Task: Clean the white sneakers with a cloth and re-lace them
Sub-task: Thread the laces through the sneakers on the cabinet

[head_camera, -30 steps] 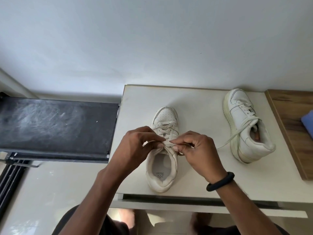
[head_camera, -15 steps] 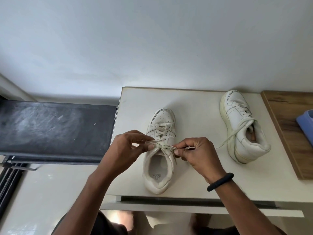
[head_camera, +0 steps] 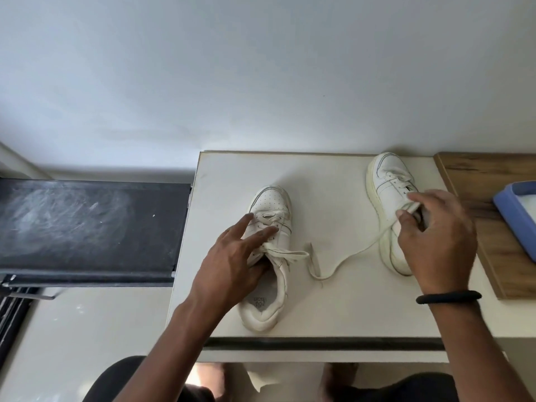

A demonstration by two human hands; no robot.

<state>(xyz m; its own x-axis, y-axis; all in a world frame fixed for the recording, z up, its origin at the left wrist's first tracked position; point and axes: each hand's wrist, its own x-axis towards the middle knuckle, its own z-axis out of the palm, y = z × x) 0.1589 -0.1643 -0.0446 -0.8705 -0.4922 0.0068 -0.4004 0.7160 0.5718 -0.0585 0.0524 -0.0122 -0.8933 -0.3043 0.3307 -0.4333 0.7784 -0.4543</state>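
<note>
A white sneaker (head_camera: 271, 210) stands toe-away in the middle of the white table (head_camera: 333, 175). My left hand (head_camera: 232, 256) lies over its lacing, fingers straight, thumb at the tongue opening. Its tied lace ends (head_camera: 293, 253) trail off to the right. A second white sneaker (head_camera: 387, 187) lies tilted on its side at the right. My right hand (head_camera: 435, 236) covers its opening and pinches its lace between thumb and finger. That loose lace (head_camera: 348, 261) runs left across the table.
A wooden board (head_camera: 475, 175) lies at the table's right end with a blue tray (head_camera: 516, 210) on it. A dark dusty surface (head_camera: 87, 224) stands to the left of the table. A white wall rises behind. My knees show below the front edge.
Both hands let go of the middle sneaker's lace. My right hand moved right onto the second sneaker and took its lace. My left hand straightened its fingers over the first shoe.
</note>
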